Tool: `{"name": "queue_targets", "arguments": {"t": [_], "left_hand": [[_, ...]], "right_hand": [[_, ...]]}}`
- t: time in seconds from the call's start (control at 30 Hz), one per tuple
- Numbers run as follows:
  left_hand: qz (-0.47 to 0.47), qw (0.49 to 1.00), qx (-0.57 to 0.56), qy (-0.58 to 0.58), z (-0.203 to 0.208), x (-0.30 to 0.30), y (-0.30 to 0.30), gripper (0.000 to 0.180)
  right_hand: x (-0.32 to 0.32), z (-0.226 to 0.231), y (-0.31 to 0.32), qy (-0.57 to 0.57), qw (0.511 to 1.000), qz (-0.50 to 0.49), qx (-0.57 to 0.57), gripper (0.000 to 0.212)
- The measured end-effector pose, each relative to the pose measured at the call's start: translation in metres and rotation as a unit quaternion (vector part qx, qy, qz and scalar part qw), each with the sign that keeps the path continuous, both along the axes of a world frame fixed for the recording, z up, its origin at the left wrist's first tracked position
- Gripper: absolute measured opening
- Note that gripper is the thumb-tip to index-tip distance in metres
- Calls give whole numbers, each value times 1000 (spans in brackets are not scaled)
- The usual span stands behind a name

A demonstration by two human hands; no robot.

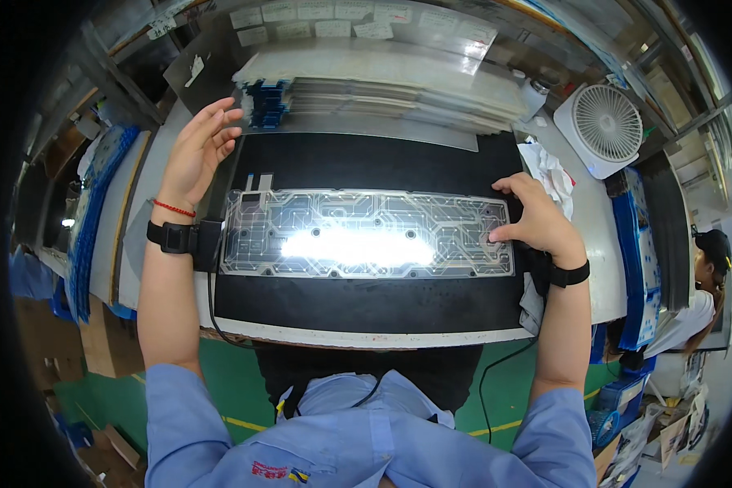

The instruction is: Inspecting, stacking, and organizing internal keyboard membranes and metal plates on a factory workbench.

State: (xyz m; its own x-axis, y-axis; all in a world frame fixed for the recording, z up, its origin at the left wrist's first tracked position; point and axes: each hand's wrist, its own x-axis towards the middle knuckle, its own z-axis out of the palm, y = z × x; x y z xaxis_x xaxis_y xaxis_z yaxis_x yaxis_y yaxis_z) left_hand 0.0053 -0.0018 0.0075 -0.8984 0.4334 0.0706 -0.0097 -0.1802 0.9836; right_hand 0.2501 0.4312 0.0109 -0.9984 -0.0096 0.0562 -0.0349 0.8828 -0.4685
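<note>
A clear keyboard membrane sheet (455, 213) with printed circuit traces lies flat on the black mat (382, 302), a bright glare across its middle. Its short connector tail sticks up at the upper left. My left hand (202, 145) is raised beyond the sheet's upper left corner, holding nothing, fingers loosely extended and pointing toward the stack. At the sheet's right end is my right hand (542, 218); its thumb rests on the sheet near the edge, and its fingers reach past the upper right corner, apart from the thumb.
Behind the mat stands a stack of clear sheets (390, 98) with blue tails at its left end. A white fan (600, 126) and crumpled white paper (549, 175) are at the right. Blue-edged stacks (102, 220) flank the table. A person (699, 305) is at the far right.
</note>
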Motion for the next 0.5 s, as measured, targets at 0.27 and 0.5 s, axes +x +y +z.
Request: {"name": "queue_targets", "arguments": {"t": [0.27,0.5], "left_hand": [[-44,999,-11,-12,-1,5,6,39],[-97,994,36,29,9,15,23,44]], "right_hand": [[-2,5,-11,-82,993,-65,-58,54],[3,-1,-3,-22,995,-21,-95,49]]}}
